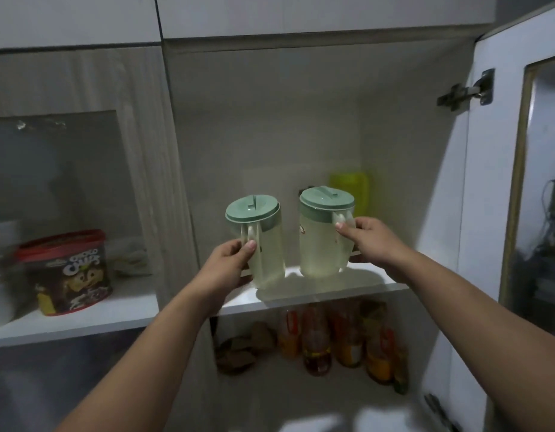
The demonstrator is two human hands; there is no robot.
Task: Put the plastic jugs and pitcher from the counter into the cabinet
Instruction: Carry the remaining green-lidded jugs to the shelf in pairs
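Observation:
Two translucent plastic jugs with pale green lids stand at the front of the white cabinet shelf (316,291). My left hand (229,260) grips the handle of the left jug (266,244), which tilts slightly. My right hand (372,241) grips the handle of the right jug (319,238), which stands upright. A yellow-green pitcher (352,190) sits at the back right of the same shelf, partly hidden behind the right jug.
The cabinet door (457,213) hangs open on the right. Several bottles (332,341) fill the shelf below. A red-lidded cereal tub (68,272) sits on the left compartment's shelf behind a closed glass door.

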